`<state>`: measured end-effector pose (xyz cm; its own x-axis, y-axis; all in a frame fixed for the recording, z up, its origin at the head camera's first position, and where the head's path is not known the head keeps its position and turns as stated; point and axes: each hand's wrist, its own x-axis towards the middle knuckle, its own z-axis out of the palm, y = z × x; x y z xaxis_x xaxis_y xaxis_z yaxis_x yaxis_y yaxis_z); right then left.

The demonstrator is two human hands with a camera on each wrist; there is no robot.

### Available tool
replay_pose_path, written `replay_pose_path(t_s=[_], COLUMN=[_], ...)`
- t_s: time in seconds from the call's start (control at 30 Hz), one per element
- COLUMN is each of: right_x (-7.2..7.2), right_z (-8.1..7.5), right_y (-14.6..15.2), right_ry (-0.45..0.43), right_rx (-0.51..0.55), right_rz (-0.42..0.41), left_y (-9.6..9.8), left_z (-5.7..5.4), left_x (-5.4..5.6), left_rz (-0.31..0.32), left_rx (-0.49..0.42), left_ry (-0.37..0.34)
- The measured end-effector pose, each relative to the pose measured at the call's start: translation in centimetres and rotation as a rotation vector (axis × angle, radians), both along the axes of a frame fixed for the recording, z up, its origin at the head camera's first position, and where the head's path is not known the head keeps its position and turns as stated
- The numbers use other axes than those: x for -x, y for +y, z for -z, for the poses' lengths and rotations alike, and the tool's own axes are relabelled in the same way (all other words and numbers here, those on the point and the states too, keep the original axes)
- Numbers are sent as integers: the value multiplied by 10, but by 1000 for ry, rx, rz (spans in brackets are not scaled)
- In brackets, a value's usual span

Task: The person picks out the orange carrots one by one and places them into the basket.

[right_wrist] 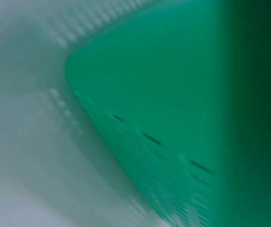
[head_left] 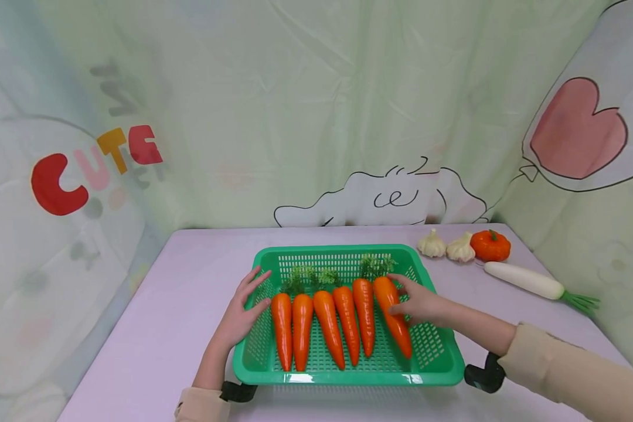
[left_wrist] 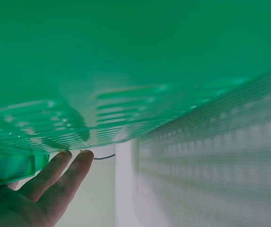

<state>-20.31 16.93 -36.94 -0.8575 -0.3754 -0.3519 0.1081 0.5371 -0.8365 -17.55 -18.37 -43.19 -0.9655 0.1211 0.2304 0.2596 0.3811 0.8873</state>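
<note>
Several orange carrots (head_left: 327,328) with leafy green tops lie side by side in a green plastic basket (head_left: 348,378). My left hand (head_left: 241,308) is at the basket's left rim, its fingers spread and fairly straight, thumb reaching over the edge. In the left wrist view, two extended fingers (left_wrist: 66,187) show beside the basket's slotted outer wall (left_wrist: 126,113). My right hand (head_left: 419,299) holds the rightmost carrot (head_left: 398,334) near its thick upper end, thumb across it. The right wrist view shows the basket's outside (right_wrist: 140,104); the hand is hidden there.
Two garlic bulbs (head_left: 431,244), a small orange pumpkin (head_left: 490,245) and a white radish (head_left: 524,280) with green leaves sit at the back right of the pale table (head_left: 153,328). A printed curtain (head_left: 242,117) hangs behind and at both sides.
</note>
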Motion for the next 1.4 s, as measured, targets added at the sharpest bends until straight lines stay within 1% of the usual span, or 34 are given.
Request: replay_pose_path(t_s=[0.13,0.23,0.33,0.53,0.77,1.0,1.13,1.27,1.4], right_x=[1,1,-1,-1,-2,-5,-5,-8,-11], right_z=[10,16,18,19,15,13,12,10,9], right_y=[-3,-4,-5,-3,-2,0,2,4,7], right_ry=[18,8,7,-11,-25,-35,-22,-26,-34], right_rx=[-24,-10,4,35,48,114,141,171,203], right_rz=[2,12,15,19,5,13,-18,-36,-47], left_y=[0,0,1,3,2,2,2,0,0], left_z=[-1,-1,0,2,0,0,0,-1,-1], left_x=[-1,-1,0,0,0,1,0,0,0], left_rz=[-1,-3,-1,-2,2,1,0,-2,2], left_rx=[2,-2,-9,-11,-8,-8,2,22,23], left_ry=[-1,0,-4,-7,3,-2,-3,-3,-12])
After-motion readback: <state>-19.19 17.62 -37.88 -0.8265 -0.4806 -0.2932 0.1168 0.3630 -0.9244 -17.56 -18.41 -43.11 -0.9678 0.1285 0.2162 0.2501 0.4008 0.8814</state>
